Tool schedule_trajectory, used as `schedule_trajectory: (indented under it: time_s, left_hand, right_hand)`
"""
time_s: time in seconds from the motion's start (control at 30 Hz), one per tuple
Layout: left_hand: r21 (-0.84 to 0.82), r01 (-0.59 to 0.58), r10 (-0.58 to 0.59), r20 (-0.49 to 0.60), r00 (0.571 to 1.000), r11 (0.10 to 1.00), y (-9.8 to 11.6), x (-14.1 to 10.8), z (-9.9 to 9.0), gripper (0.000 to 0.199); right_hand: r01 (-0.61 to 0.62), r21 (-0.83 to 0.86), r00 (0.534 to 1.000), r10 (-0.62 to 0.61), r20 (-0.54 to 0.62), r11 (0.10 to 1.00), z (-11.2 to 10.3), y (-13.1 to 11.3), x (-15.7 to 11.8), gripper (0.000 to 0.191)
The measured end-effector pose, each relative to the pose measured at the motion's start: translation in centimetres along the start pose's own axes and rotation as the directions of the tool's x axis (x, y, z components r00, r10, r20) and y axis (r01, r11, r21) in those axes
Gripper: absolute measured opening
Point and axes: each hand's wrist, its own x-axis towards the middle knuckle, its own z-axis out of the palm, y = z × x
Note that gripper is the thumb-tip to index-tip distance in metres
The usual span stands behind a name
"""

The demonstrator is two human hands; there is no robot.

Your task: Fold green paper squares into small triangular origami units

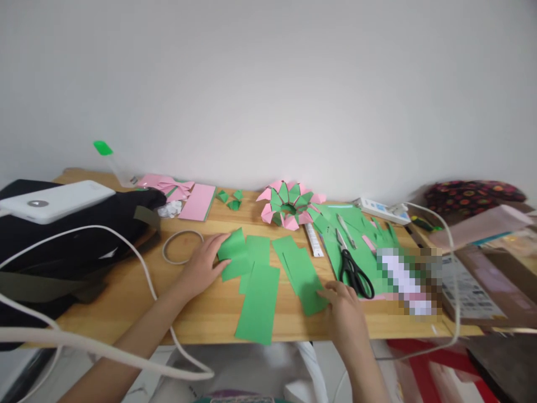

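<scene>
The folded green paper [234,253] sits front-left of the pink-and-green paper ring [294,193], pinched between the thumb and fingers of the left hand [205,267]. Front-right of the ring, the right hand [344,310] has its fingertips at the near corner of a green strip [307,280]; whether they grip it, I cannot tell. Left of the ring lie 3 small green folds [234,205]; to its right, front, black-handled scissors [356,274].

Soft, diffuse light falls on the plain grey-white wall [268,112]. Blur smears the right edge; coarse pixelation masks one patch.
</scene>
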Motion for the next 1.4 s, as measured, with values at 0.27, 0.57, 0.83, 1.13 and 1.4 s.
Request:
schedule_trajectory:
  time_s: [0.27,0.57,0.83,1.13,1.4]
  left_hand:
    - [-0.006,0.009,-0.009,-0.006,1.000,1.000,0.2,0.0,0.0,0.049]
    - [0.001,0.010,-0.010,0.000,1.000,1.000,0.2,0.0,0.0,0.049]
    - [0.004,0.008,-0.008,0.013,1.000,1.000,0.2,0.1,-0.2,0.050]
    - [-0.017,0.027,-0.027,0.042,0.999,0.999,0.3,0.3,-0.3,0.054]
    - [-0.022,0.034,-0.033,0.040,0.999,0.999,0.7,0.3,-0.6,0.054]
  right_hand:
    - [-0.099,-0.031,0.939,0.104,0.329,0.995,-3.3,-1.5,0.9,0.045]
    - [-0.056,0.000,0.889,0.050,0.454,0.998,-4.5,-1.4,-0.5,0.065]
    - [-0.116,0.063,0.914,0.082,0.398,0.991,-4.5,-0.9,0.9,0.054]
    - [-0.084,0.023,0.906,0.067,0.418,0.996,-5.5,-0.7,0.3,0.049]
    - [0.030,0.009,0.899,-0.031,0.436,1.000,-4.7,-2.6,1.9,0.063]
